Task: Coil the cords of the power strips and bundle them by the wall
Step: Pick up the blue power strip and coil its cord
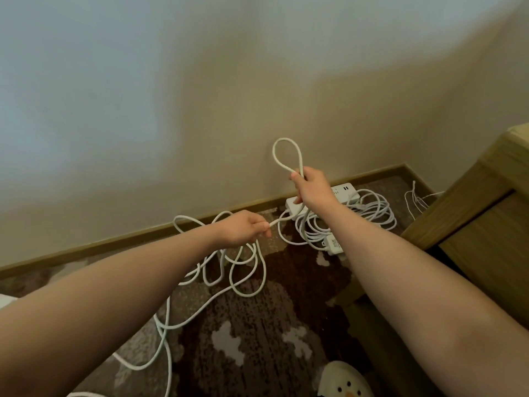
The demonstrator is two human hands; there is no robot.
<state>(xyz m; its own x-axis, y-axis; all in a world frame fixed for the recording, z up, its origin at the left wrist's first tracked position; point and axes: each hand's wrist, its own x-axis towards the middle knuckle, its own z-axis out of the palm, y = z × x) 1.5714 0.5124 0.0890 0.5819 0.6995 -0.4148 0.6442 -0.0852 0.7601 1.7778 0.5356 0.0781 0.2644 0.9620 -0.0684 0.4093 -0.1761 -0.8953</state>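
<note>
My right hand (310,187) grips a white cord and holds a small loop (287,156) of it up in front of the wall. My left hand (246,229) pinches the same cord lower down, where it runs toward a white power strip (346,190) lying by the baseboard. Loose cord (240,270) lies tangled on the carpet beneath my left arm and trails toward me. A coiled cord (372,216) sits beside the strip, and a second white strip or adapter (333,244) lies in front of that coil.
A wooden cabinet (481,213) stands at the right. Thin white wires (415,202) lie between it and the wall. The brown patterned carpet (257,339) covers the floor. A pale slipper (343,382) shows at the bottom edge.
</note>
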